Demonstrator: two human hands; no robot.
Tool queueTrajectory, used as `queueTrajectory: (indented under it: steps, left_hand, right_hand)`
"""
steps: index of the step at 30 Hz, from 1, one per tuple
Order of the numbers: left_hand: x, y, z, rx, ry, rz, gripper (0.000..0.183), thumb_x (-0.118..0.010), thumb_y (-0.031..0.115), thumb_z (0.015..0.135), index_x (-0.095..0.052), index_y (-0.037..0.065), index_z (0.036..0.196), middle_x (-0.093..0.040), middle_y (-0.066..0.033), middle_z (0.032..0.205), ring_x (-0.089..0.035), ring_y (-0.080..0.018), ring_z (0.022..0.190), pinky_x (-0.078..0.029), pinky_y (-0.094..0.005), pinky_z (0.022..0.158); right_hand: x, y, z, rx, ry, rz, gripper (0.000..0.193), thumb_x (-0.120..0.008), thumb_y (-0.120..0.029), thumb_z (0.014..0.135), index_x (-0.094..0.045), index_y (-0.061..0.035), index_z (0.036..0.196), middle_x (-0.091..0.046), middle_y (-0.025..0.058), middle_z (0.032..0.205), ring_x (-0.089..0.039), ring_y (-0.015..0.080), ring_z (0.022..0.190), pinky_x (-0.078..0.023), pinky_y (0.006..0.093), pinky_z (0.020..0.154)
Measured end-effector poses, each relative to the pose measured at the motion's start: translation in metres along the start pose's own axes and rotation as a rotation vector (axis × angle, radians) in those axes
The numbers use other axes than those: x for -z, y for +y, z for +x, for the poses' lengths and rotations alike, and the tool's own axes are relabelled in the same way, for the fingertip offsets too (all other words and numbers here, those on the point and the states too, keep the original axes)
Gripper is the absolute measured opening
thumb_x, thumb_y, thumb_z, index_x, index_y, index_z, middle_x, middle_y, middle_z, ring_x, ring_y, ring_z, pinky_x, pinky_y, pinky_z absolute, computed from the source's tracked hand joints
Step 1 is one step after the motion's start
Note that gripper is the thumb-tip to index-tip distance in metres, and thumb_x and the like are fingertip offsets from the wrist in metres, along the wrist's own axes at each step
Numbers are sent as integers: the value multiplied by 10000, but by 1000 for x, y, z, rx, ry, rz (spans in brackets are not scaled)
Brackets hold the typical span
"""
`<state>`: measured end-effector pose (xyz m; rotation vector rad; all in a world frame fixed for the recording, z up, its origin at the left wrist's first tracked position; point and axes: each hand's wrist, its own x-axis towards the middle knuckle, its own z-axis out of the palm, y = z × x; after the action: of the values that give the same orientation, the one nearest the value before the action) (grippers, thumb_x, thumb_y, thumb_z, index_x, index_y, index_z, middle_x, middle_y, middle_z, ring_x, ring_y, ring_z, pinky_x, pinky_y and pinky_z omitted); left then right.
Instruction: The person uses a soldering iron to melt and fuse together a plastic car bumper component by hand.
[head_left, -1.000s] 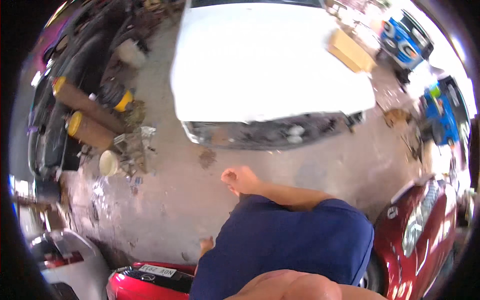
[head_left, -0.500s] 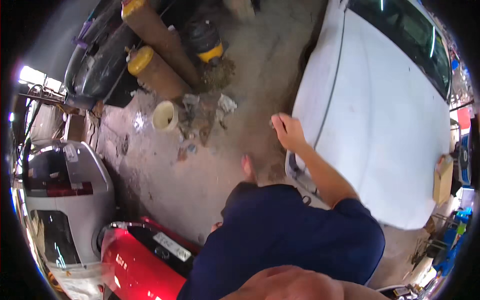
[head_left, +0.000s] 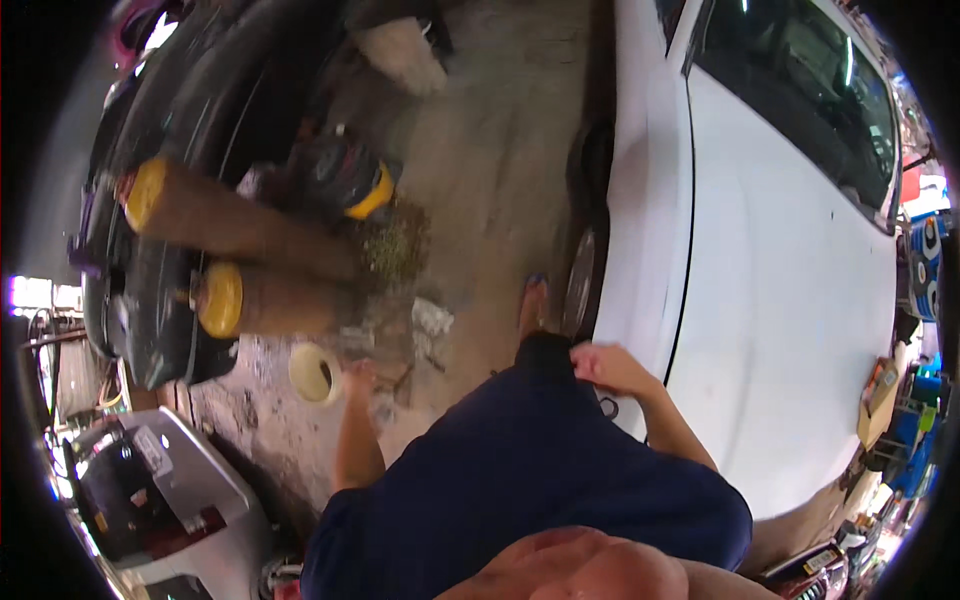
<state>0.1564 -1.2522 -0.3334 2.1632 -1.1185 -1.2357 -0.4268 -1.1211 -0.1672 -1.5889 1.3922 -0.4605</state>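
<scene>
My right hand [head_left: 605, 366] is held in front of me at the side of the white car [head_left: 770, 300], with its fingers curled closed. Whatever they may hold is too small or hidden to make out. On the other side, my left hand [head_left: 360, 377] hangs low, smeared by motion, so its fingers cannot be read. In the picture it appears close beside a cream bucket [head_left: 314, 374] standing on the floor. One of my feet [head_left: 534, 305] shows on the concrete, near the car's wheel [head_left: 582, 275].
Two brown gas cylinders with yellow tops [head_left: 222, 300] lean ahead on the left, by a dark car bumper [head_left: 150, 325]. Past them stands a black-and-yellow vacuum-like canister [head_left: 350, 175]. Crumpled litter [head_left: 432, 317] lies on the floor. A silver car tailgate [head_left: 215, 470] is at lower left.
I have moved forward along the white car. My left hand has come into view, and my right hand is lower and nearer my body. The red car part has mostly left view.
</scene>
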Motion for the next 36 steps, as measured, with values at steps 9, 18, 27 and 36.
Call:
queueTrajectory:
  steps: [9, 18, 27, 36]
  left_hand:
    - [-161, 129, 124, 160, -677, -95, 340, -395, 286, 1041, -612, 26, 1067, -635, -118, 954, -620, -258, 796, -518, -422, 617]
    - [-245, 290, 297, 116, -658, 159, 294, -452, 257, 1024, -608, 14, 967, -602, -79, 887, -566, -222, 737, -449, -411, 614]
    - [-306, 710, 519, -18, -254, -68, 248, -551, 227, 989, -614, 24, 1117, -614, -49, 894, -574, -195, 724, -467, -350, 652]
    - [-481, 883, 540, -456, -580, 333, 294, -652, 231, 932, -651, 38, 1155, -685, -117, 1114, -649, -244, 1027, -495, -351, 901]
  right_hand:
    - [180, -30, 65, -478, -774, 29, 253, -766, -238, 732, -729, -34, 876, -709, 152, 876, -685, 262, 811, -530, 369, 701]
    - [341, 9, 275, -480, -396, 189, 232, -775, -228, 762, -718, -39, 884, -701, 114, 853, -662, 215, 798, -524, 341, 698]
    - [492, 26, 418, -550, -349, 402, 214, -784, -217, 791, -707, -45, 892, -693, 75, 830, -638, 168, 785, -519, 312, 696]
    - [676, 100, 512, -637, -378, 847, 201, -793, -207, 820, -695, -51, 901, -685, 37, 808, -615, 121, 772, -513, 284, 694]
